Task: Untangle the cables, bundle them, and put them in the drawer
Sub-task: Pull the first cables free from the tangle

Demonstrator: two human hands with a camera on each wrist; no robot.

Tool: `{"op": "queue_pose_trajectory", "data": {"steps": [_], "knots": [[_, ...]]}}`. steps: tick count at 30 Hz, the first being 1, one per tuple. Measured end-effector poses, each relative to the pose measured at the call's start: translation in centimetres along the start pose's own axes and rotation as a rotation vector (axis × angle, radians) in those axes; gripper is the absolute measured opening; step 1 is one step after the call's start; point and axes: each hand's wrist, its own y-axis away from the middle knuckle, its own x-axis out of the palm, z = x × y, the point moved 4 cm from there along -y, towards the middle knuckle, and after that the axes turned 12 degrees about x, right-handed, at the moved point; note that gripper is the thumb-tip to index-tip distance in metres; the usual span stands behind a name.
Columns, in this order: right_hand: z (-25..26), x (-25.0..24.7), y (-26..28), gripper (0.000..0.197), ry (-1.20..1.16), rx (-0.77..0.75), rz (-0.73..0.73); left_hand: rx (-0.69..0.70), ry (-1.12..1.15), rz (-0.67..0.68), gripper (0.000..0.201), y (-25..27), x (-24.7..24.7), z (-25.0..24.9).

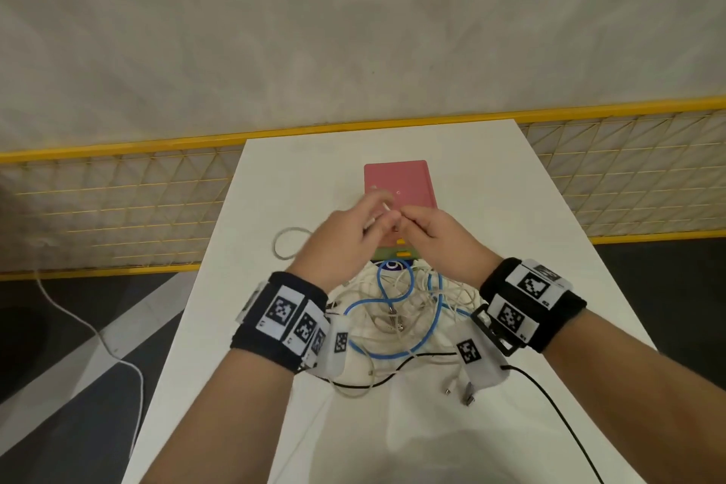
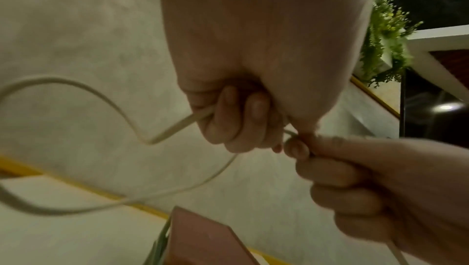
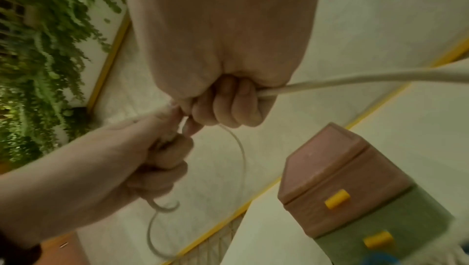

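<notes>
Both hands are raised together over the small drawer unit (image 1: 398, 181), which has a pink top and yellow handles (image 3: 337, 198). My left hand (image 1: 375, 222) grips a white cable (image 2: 101, 96) in curled fingers (image 2: 236, 120). My right hand (image 1: 410, 226) grips the same white cable (image 3: 355, 80) in its fist and pinches it where the hands meet. A loop of this cable (image 1: 288, 244) lies on the table to the left. A tangle of white cables (image 1: 400, 310) with a blue cable (image 1: 393, 297) lies between my wrists.
The white table (image 1: 510, 208) is narrow, with drop-offs on both sides. A black cable (image 1: 550, 397) crosses its near part beside loose connectors (image 1: 459, 391). A yellow mesh fence (image 1: 118, 208) runs behind it. A white cord (image 1: 90, 326) trails on the floor at left.
</notes>
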Motion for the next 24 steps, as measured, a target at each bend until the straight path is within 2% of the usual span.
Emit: {"op": "queue_pose_trajectory", "data": {"steps": [1, 3, 4, 7, 9, 11, 13, 15, 17, 19, 21, 24], "knots": [[0.2, -0.1, -0.1, 0.027, 0.026, -0.011, 0.004, -0.010, 0.015, 0.012, 0.022, 0.0, 0.3, 0.0], [-0.2, -0.5, -0.2, 0.027, 0.047, -0.012, 0.025, -0.009, 0.001, -0.044, 0.026, -0.1, -0.2, 0.6], [-0.7, -0.7, -0.2, 0.028, 0.059, 0.000, 0.032, -0.016, -0.025, -0.107, 0.029, -0.1, -0.9, 0.9], [-2.3, -1.8, 0.3, 0.026, 0.066, 0.057, 0.037, -0.098, -0.055, -0.449, 0.032, 0.1, -4.5, 2.8], [-3.3, -2.3, 0.6, 0.026, 0.070, 0.081, 0.019, -0.163, -0.092, -0.563, 0.033, 0.6, -6.0, 3.7], [-3.5, -2.4, 0.7, 0.025, 0.078, 0.085, 0.003, -0.184, -0.117, -0.575, 0.027, 0.8, -6.0, 3.6], [-2.8, -2.2, 0.6, 0.024, 0.066, 0.061, -0.008, -0.110, -0.078, -0.530, 0.019, 0.6, -5.1, 2.3], [-1.8, -2.0, 0.5, 0.024, 0.054, 0.032, -0.009, -0.018, -0.055, -0.351, 0.029, 0.2, -3.5, 0.5], [-0.6, -1.8, 0.4, 0.024, 0.036, -0.014, -0.021, 0.010, -0.086, -0.151, 0.027, -0.2, -1.7, -0.6], [0.2, -1.9, 0.2, 0.023, 0.021, -0.043, -0.027, 0.014, -0.088, -0.090, 0.032, -0.4, -1.1, -0.7], [0.1, -2.2, 0.1, 0.021, 0.044, -0.036, -0.027, 0.023, -0.103, -0.189, 0.032, -0.5, -2.0, -0.1], [-1.8, -2.7, 0.2, 0.021, 0.066, 0.043, -0.039, -0.014, -0.130, -0.463, 0.033, -0.3, -5.4, 1.7]]}}
